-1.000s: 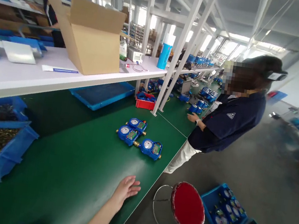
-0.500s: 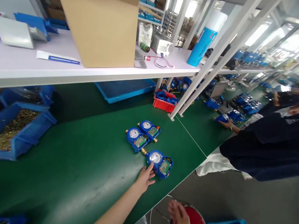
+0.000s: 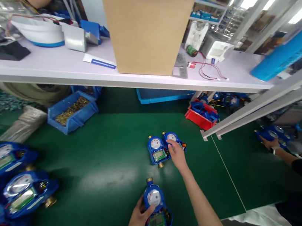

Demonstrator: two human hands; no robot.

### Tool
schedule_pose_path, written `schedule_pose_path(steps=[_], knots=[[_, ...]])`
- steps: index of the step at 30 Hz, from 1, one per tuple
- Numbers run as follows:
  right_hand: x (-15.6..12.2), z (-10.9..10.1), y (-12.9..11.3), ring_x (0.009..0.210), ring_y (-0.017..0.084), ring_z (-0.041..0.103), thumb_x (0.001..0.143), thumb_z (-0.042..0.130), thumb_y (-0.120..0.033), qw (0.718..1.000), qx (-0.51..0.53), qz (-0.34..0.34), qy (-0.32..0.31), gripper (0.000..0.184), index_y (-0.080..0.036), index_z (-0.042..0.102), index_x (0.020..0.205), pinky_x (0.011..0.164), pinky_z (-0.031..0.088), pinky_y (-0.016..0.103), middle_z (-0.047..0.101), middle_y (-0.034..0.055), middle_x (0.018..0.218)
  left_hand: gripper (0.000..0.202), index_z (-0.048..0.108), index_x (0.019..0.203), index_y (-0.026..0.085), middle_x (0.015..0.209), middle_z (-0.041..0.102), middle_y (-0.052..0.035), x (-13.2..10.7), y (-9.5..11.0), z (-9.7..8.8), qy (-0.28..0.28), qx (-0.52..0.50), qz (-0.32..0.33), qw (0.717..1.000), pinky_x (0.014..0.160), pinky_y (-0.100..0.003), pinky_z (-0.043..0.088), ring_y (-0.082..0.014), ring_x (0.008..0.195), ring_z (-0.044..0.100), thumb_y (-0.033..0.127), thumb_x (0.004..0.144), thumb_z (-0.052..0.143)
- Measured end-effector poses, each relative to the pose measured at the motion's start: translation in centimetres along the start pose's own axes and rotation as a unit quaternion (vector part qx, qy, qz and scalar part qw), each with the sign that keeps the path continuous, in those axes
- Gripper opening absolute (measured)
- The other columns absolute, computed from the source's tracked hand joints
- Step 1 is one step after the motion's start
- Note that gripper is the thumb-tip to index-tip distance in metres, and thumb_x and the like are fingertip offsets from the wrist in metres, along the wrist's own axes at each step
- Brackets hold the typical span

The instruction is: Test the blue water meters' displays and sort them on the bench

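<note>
In the head view, my left hand [image 3: 139, 216] is closed around the side of a blue water meter [image 3: 154, 197] at the table's near edge. This meter has a round white dial, a green circuit board with a small display, and a brass threaded end pointing away from me. Farther off, my right hand [image 3: 177, 155] has its fingers bent over the edge of another water meter [image 3: 171, 136], partly covering it. A third water meter [image 3: 155, 143] lies close beside that one, to the left of my right hand.
Several water meters [image 3: 23, 192] are grouped at the lower left. Behind them stands a blue bin [image 3: 66, 125] of small brass parts. A red bin [image 3: 199, 118] sits by the frame posts. The shelf [image 3: 133, 81] overhangs the table, with a cardboard box [image 3: 148, 30] on it. At right, a co-worker's hand [image 3: 269, 142] touches a meter.
My view has turned left. The near water meter has been brought toward me and turned, with my left hand now gripping it. My right hand has come up from below the table edge to the far meters.
</note>
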State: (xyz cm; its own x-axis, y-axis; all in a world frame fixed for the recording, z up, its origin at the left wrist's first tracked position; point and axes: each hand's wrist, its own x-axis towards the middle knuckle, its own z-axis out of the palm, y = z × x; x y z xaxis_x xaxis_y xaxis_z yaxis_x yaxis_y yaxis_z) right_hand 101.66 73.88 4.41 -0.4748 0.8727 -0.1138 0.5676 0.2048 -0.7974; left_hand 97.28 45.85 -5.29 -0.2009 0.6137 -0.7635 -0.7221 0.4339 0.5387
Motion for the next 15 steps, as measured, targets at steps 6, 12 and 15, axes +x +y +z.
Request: schedule_pose_path(steps=[6, 12, 15], knots=[[5.7, 5.6, -0.9, 0.118, 0.027, 0.052, 0.087, 0.058, -0.029, 0.98, -0.159, 0.054, -0.108, 0.041, -0.008, 0.052, 0.122, 0.107, 0.033, 0.05, 0.058, 0.0166, 0.121, 0.077, 0.039, 0.136, 0.021, 0.112, 0.066, -0.0122, -1.5, 4.1, -8.4, 0.113, -0.06, 0.042, 0.991, 0.085, -0.035, 0.055, -0.0301, 0.103, 0.064, 0.038, 0.073, 0.078], [5.9, 7.0, -1.7, 0.109, 0.03, 0.058, 0.083, 0.063, -0.044, 0.951, -0.236, 0.143, -0.14, 0.055, -0.005, 0.05, 0.12, 0.097, 0.041, 0.052, 0.061, 0.0211, 0.111, 0.056, 0.05, 0.126, 0.021, 0.104, 0.069, -0.0114, -1.1, 12.3, -16.6, 0.152, -0.069, 0.063, 0.984, 0.069, -0.035, 0.057, -0.0278, 0.086, 0.069, 0.035, 0.077, 0.074], [6.3, 6.5, -1.1, 0.103, 0.029, 0.061, 0.075, 0.066, -0.056, 0.949, -0.206, 0.171, -0.169, 0.066, -0.003, 0.056, 0.112, 0.092, 0.046, 0.045, 0.062, 0.0231, 0.109, 0.064, 0.044, 0.132, 0.018, 0.105, 0.068, -0.014, -0.6, 16.5, -19.2, 0.161, -0.07, 0.062, 0.983, 0.064, -0.033, 0.057, -0.0262, 0.08, 0.069, 0.029, 0.077, 0.075]])
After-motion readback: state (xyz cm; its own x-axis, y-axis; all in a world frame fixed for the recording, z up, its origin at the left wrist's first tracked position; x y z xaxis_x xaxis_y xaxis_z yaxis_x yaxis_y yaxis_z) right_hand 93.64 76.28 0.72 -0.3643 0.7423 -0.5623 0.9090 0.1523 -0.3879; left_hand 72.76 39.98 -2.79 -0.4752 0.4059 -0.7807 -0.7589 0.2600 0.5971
